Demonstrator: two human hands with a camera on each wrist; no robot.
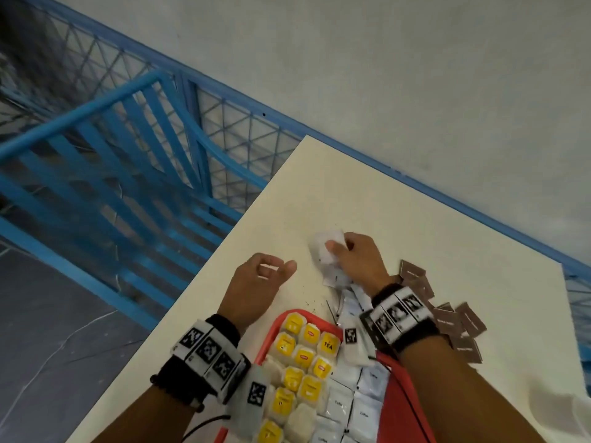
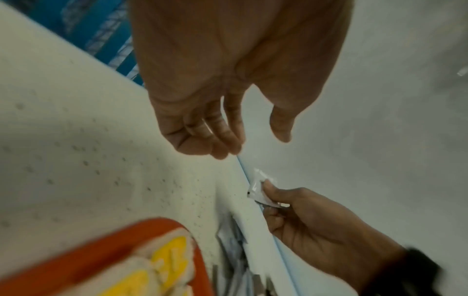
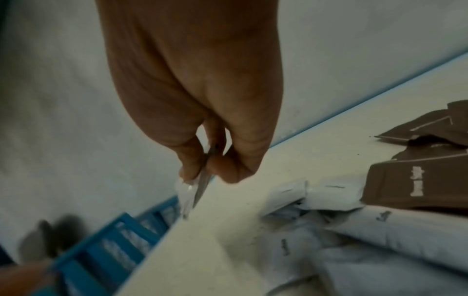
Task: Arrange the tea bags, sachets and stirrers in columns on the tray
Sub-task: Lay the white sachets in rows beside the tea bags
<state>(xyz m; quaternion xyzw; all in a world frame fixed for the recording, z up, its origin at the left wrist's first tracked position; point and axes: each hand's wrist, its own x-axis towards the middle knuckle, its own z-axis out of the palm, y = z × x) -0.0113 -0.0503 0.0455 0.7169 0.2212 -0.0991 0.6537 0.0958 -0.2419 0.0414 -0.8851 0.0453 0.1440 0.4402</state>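
Head view first: the right hand (image 1: 356, 259) is up off the cream worktop (image 1: 399, 203), thumb and fingers clamped on a white sachet (image 1: 326, 251), held just beyond the loose heap of white coffee sachets (image 1: 350, 302). Right wrist view confirms it, that grip pinches the sachet (image 3: 200, 188) edge-on, thin and pointing down toward the worktop edge. The left hand (image 1: 259, 282) hovers beside it, fingers loosely curled, thumb out, holding nothing; the left wrist view shows its palm (image 2: 215, 80) bare, with the right hand (image 2: 316, 226) and its sachet (image 2: 259, 190) just below the fingertips. Down by the wrists sits the red tray (image 1: 281, 321): yellow-tagged tea bags (image 1: 303, 356) in columns on its left side, white coffee sachets (image 1: 351, 407) lined up next to them. Brown sachets (image 1: 454, 321) lie scattered on the worktop to the right of the right wrist, off the tray.
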